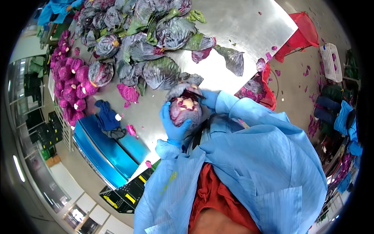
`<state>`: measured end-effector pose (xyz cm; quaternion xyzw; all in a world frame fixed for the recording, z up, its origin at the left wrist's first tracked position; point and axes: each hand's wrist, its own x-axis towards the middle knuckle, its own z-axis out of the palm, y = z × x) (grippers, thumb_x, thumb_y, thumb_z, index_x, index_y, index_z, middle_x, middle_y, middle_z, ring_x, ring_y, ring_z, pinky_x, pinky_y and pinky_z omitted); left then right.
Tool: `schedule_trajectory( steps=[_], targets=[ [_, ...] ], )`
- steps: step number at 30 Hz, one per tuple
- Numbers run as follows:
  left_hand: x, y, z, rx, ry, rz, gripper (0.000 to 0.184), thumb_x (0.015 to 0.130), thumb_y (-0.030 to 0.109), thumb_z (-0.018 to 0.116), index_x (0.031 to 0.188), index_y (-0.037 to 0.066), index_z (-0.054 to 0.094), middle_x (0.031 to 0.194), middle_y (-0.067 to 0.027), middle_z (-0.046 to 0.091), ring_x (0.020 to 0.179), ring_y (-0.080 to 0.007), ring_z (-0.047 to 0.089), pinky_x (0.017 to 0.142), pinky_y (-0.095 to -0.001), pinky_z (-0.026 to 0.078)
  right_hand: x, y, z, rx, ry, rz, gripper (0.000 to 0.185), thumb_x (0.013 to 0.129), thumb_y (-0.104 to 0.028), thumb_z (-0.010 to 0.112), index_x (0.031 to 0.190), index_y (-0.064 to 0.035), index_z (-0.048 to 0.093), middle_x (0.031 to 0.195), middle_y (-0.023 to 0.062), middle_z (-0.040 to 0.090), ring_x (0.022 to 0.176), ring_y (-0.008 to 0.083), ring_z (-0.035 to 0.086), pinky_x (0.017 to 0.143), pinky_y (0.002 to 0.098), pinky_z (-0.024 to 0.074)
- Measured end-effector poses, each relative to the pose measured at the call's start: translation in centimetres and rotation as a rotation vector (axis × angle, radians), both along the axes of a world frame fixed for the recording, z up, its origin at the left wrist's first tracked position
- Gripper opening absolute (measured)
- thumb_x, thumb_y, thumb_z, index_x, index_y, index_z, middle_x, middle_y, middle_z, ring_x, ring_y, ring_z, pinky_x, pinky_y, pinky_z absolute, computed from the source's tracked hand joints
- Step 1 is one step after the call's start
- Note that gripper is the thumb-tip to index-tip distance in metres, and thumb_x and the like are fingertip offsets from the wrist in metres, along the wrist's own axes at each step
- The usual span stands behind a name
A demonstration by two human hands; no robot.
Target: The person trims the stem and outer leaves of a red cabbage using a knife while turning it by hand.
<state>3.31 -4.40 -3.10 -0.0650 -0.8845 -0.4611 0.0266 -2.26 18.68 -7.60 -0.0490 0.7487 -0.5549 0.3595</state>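
Note:
My left hand (174, 125), in a blue glove, wraps around the side of a red cabbage (184, 113). The cut pale stem of this head faces up towards me, and a loose outer leaf stands off its far side. At the right edge of the cabbage, my gloved right hand (209, 99) is closed on a thin dark knife (196, 94) that points left over the head. Part of the blade is hidden by the leaf. Just beyond lie untrimmed red cabbages (161, 73) with dark green outer leaves.
Peeled purple cabbages (70, 93) are piled along the left of the metal table (249, 23). Nearer stand a blue box (105, 152) and a dark blue cloth (106, 116). A red bag of leaves (269, 87) hangs at the right edge. Another person's sleeve (52, 11) shows far left.

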Motion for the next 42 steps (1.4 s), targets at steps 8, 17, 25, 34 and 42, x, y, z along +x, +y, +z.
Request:
schedule_trajectory(
  steps=[8, 17, 25, 34, 42],
  targets=[
    [4.5, -3.9, 0.8, 0.260, -0.302, 0.125, 0.096, 0.065, 0.011, 0.079, 0.144, 0.003, 0.025, 0.144, -0.0159, 0.034, 0.132, -0.0288, 0.036, 0.113, -0.0384, 0.028, 3.5, -1.7, -1.7, -0.092, -0.015, -0.294, 0.021, 0.092, -0.019, 0.053, 0.105, -0.0052, 0.062, 0.071, 0.0089, 0.060, 0.046, 0.0165, 0.054, 0.043, 0.0313, 0.0464],
    [7.0, -4.4, -0.1, 0.484, -0.369, 0.179, 0.101, 0.066, 0.013, 0.076, 0.148, 0.006, 0.017, 0.145, -0.0123, 0.029, 0.133, -0.0259, 0.033, 0.112, -0.0360, 0.027, 10.4, 7.8, 2.8, -0.170, -0.109, -0.731, 0.016, 0.092, -0.010, 0.051, 0.088, -0.0004, 0.062, 0.062, 0.0066, 0.059, 0.036, 0.0136, 0.047, 0.035, 0.0294, 0.0367],
    [8.1, -3.0, 0.5, 0.635, -0.435, 0.370, 0.089, 0.079, 0.015, 0.072, 0.148, 0.007, 0.015, 0.145, -0.0139, 0.029, 0.132, -0.0274, 0.035, 0.109, -0.0388, 0.032, 16.0, 19.3, -3.6, 0.600, -0.347, -0.891, 0.036, 0.089, -0.014, 0.051, 0.124, -0.0060, 0.051, 0.085, 0.0144, 0.066, 0.056, 0.0246, 0.062, 0.042, 0.0376, 0.0502],
    [8.1, -1.4, -1.7, 0.674, -0.274, 0.557, 0.093, 0.074, 0.013, 0.081, 0.145, 0.001, 0.023, 0.139, -0.0144, 0.037, 0.126, -0.0252, 0.041, 0.107, -0.0346, 0.034, 9.6, 4.0, 6.1, 0.162, 0.256, -0.286, 0.054, 0.094, -0.031, 0.054, 0.141, -0.0079, 0.040, 0.109, 0.0221, 0.066, 0.096, 0.0373, 0.066, 0.082, 0.0424, 0.0517],
    [5.6, 1.1, -2.6, 0.583, -0.197, 0.630, 0.092, 0.074, 0.021, 0.082, 0.142, -0.002, 0.025, 0.138, -0.0154, 0.037, 0.124, -0.0241, 0.042, 0.105, -0.0344, 0.037, 7.9, -5.4, 5.2, 0.271, 0.414, -0.019, 0.062, 0.093, -0.021, 0.045, 0.148, -0.0061, 0.021, 0.069, 0.0268, 0.061, 0.062, 0.0420, 0.061, 0.061, 0.0491, 0.0487]
  ],
)
